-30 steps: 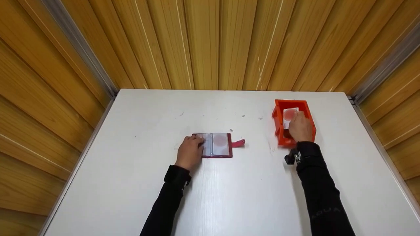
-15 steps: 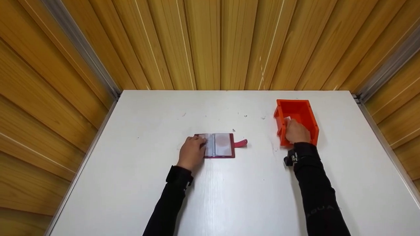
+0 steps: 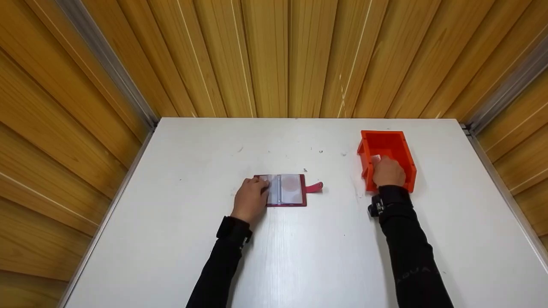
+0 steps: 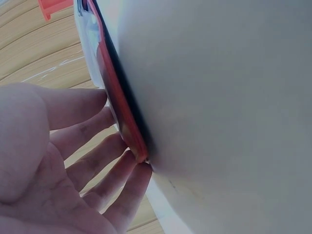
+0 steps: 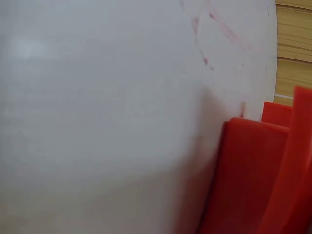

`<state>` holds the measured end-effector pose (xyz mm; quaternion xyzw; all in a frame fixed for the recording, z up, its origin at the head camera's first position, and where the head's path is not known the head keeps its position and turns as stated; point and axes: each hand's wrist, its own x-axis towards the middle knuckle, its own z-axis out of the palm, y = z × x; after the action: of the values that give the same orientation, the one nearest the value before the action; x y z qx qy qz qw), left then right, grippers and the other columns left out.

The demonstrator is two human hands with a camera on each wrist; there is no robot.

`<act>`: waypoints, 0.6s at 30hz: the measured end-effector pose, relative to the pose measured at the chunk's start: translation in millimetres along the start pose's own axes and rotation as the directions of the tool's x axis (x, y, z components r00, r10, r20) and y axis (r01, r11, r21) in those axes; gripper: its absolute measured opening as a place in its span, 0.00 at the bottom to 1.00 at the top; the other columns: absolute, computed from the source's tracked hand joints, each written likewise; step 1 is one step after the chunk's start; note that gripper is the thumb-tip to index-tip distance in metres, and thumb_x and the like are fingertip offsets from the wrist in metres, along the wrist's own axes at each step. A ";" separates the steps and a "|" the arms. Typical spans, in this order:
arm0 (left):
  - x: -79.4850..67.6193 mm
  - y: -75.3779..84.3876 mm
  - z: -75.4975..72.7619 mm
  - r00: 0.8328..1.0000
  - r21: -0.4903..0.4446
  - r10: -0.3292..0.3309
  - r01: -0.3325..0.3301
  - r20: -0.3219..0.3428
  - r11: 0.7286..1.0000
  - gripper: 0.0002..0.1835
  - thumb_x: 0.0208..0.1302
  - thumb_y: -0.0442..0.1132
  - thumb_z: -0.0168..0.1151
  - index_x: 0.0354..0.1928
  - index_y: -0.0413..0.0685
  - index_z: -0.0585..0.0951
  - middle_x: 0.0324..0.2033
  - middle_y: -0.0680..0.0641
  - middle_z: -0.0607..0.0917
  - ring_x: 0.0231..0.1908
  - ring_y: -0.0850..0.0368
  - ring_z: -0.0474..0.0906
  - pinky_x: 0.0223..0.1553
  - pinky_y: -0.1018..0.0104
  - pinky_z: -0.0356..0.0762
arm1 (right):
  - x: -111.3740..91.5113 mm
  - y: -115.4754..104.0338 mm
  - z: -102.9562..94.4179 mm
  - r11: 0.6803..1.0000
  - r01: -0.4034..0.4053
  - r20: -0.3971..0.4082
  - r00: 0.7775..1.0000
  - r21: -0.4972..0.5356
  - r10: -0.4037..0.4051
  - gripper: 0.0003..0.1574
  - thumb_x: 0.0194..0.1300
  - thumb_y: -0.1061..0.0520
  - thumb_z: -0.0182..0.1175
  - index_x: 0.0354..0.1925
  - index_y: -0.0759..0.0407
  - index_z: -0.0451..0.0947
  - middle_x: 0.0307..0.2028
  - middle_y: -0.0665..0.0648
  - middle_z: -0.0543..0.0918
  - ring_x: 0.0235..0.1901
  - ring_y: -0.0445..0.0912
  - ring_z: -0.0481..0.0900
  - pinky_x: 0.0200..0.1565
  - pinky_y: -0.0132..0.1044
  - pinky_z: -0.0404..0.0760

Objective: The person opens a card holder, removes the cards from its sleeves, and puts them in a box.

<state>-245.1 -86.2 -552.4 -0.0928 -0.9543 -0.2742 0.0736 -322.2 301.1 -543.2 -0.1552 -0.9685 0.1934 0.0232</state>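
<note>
A small card holder (image 3: 292,188) with a dark red cover lies spread on the white table, showing clear sleeves; a pale red circle shows on its right page. My left hand (image 3: 251,197) rests on its left side. In the left wrist view, the thumb and fingertips touch the red cover (image 4: 122,105) along its edge, fingers spread. To the right, my right hand (image 3: 388,172) reaches down into an orange-red bin (image 3: 412,164), fingers curled. A white corner of a card (image 3: 376,158) sticks out beside the fingers; the rest is hidden by the hand.
A pink strap (image 3: 314,187) extends from the holder's right side. The bin wall (image 5: 248,175) fills the lower right of the right wrist view. Wood-patterned walls (image 3: 274,60) enclose the table (image 3: 299,256) at the back and sides.
My right hand has lowered the white card with the red circle into the bin, where it is now mostly hidden. My left hand has stayed on the card holder.
</note>
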 end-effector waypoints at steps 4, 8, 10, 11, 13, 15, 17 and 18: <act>0.3 0.3 0.6 1.000 0.000 -0.018 0.018 0.016 1.000 0.15 0.70 0.35 0.67 0.56 0.41 0.87 0.51 0.39 0.87 0.55 0.41 0.80 0.58 0.48 0.80 | -1.4 -3.7 0.3 0.999 -0.039 -0.031 0.999 0.009 0.039 0.26 0.83 0.50 0.46 0.53 0.75 0.71 0.43 0.76 0.76 0.44 0.70 0.79 0.56 0.64 0.80; 0.3 0.4 1.2 0.999 -0.007 -0.023 0.023 0.026 1.000 0.15 0.70 0.35 0.66 0.56 0.41 0.87 0.52 0.39 0.87 0.56 0.41 0.80 0.59 0.48 0.79 | -4.0 -6.3 -1.6 0.999 -0.049 -0.044 0.998 0.023 0.050 0.27 0.82 0.51 0.48 0.57 0.76 0.68 0.48 0.79 0.76 0.48 0.72 0.79 0.59 0.64 0.79; 0.3 0.4 1.1 1.000 -0.005 -0.017 0.018 0.023 1.000 0.14 0.70 0.35 0.66 0.55 0.41 0.87 0.52 0.39 0.87 0.55 0.41 0.80 0.59 0.48 0.79 | -4.7 -6.7 -2.3 0.999 -0.042 -0.053 0.998 0.031 0.044 0.27 0.82 0.51 0.48 0.56 0.77 0.68 0.46 0.79 0.77 0.48 0.72 0.79 0.59 0.63 0.79; 0.4 0.3 1.0 1.000 -0.004 -0.015 0.015 0.023 1.000 0.14 0.70 0.35 0.66 0.55 0.41 0.87 0.51 0.39 0.87 0.55 0.41 0.80 0.59 0.48 0.79 | -4.9 -6.9 -2.5 0.999 -0.040 -0.056 0.998 0.033 0.042 0.27 0.82 0.50 0.49 0.55 0.77 0.69 0.46 0.79 0.77 0.48 0.71 0.79 0.59 0.63 0.79; 0.4 0.0 0.5 1.000 -0.004 -0.013 0.013 0.020 1.000 0.14 0.70 0.36 0.66 0.55 0.42 0.87 0.51 0.39 0.87 0.55 0.40 0.80 0.59 0.48 0.79 | -5.1 -7.4 -2.6 0.998 -0.038 -0.060 0.997 0.042 0.041 0.27 0.82 0.50 0.49 0.54 0.77 0.69 0.44 0.78 0.78 0.47 0.70 0.79 0.60 0.62 0.79; 0.3 -0.2 0.2 1.000 0.001 -0.011 0.011 0.020 1.000 0.14 0.71 0.36 0.66 0.55 0.42 0.87 0.51 0.39 0.87 0.55 0.41 0.80 0.59 0.48 0.79 | -4.7 -7.2 -2.1 0.998 -0.043 -0.059 0.997 0.049 0.046 0.27 0.82 0.50 0.50 0.53 0.77 0.70 0.44 0.77 0.78 0.47 0.70 0.79 0.60 0.62 0.79; 0.2 -0.6 -0.1 1.000 -0.001 -0.010 0.010 0.019 1.000 0.14 0.70 0.36 0.66 0.55 0.41 0.87 0.52 0.39 0.87 0.56 0.40 0.80 0.59 0.48 0.79 | -4.3 -6.6 -1.2 0.997 -0.046 -0.064 0.997 0.060 0.050 0.26 0.81 0.50 0.50 0.53 0.76 0.70 0.44 0.77 0.79 0.47 0.70 0.80 0.60 0.62 0.79; 0.3 -0.7 -0.3 1.000 0.001 -0.009 0.009 0.017 1.000 0.15 0.70 0.36 0.66 0.56 0.41 0.87 0.52 0.39 0.87 0.56 0.40 0.80 0.59 0.48 0.79 | -4.2 -6.1 -0.7 0.997 -0.043 -0.074 0.996 0.068 0.048 0.25 0.81 0.51 0.50 0.53 0.76 0.70 0.44 0.78 0.79 0.47 0.70 0.80 0.60 0.62 0.79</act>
<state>-245.5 -86.9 -552.5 -0.0910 -0.9555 -0.2733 0.0642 -319.9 294.8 -540.3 -0.1835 -0.9562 0.2199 0.0603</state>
